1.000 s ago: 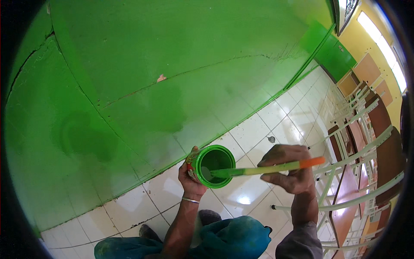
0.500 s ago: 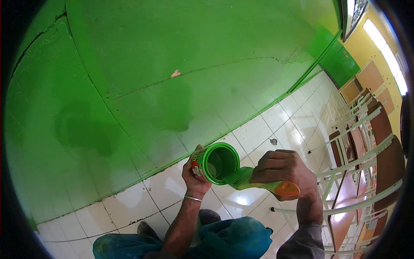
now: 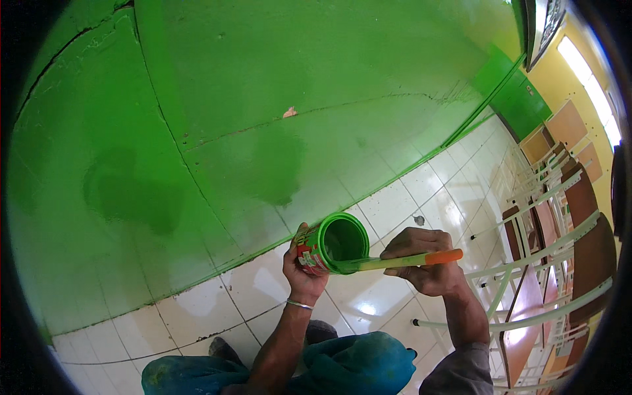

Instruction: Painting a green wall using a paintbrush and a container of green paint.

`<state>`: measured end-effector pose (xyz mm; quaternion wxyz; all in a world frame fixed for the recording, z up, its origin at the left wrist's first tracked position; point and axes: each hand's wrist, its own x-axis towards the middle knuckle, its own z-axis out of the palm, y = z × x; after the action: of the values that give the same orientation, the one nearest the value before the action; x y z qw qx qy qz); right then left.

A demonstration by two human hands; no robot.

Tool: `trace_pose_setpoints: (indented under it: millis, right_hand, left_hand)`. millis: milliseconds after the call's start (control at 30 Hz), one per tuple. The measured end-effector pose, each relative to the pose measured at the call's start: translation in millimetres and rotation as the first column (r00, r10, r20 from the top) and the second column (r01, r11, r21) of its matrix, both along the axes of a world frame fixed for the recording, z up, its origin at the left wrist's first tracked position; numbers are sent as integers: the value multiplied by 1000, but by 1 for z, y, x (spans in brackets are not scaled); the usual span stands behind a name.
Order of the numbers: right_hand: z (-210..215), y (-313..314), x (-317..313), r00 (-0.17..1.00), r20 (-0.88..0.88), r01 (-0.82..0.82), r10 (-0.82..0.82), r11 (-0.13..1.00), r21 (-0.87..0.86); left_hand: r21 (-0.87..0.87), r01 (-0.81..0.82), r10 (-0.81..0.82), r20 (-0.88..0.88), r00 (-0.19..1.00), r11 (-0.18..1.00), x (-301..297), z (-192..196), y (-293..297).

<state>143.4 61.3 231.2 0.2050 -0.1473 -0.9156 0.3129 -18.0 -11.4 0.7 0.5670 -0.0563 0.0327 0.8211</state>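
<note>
My left hand [image 3: 305, 271] is wrapped round a small paint can [image 3: 315, 255], red with a green rim, tilted so its mouth faces right. Inside, the walls are coated with green paint, and the depth of what it holds is hard to make out. In my right hand [image 3: 424, 260] is a paintbrush [image 3: 388, 263] with a green-smeared handle and an orange end, gripped between thumb and fingers. The brush lies nearly level, edge-on, its paint-covered head at the lower lip of the can.
A green wall [image 3: 230, 164] with cracks, a chipped spot and darker wet-looking patches rises ahead. White floor tiles [image 3: 263, 283] run along its base. Stacked chairs with white metal frames [image 3: 559, 243] and brown boards crowd the right side. My bent knees [image 3: 355, 362] are below the can.
My right hand has turned the brush from its broad face to its edge and levelled the handle. The can has shifted slightly right and up in view.
</note>
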Motion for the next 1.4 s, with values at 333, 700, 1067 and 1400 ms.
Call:
trace_pose_setpoints:
  millis: [333,700,1067,1400]
  right_hand:
    - [-10,8,37,890,-161,303,-426,818,-489]
    - [17,4,19,995,18,95,-94,995,-41]
    - [-5,-7,0,988,42,153,-147,956,-250]
    - [-40,-1,24,832,-55,395,-552,660,-639]
  left_hand:
    - [50,-46,47,-11,999,998,-3,-2,0]
    - [23,2,-1,-63,998,1000,0,-1,0]
    - [-20,-24,22,-63,998,1000,5,-7,-4]
    - [-67,-50,39,-156,987,996,10,-10,-4]
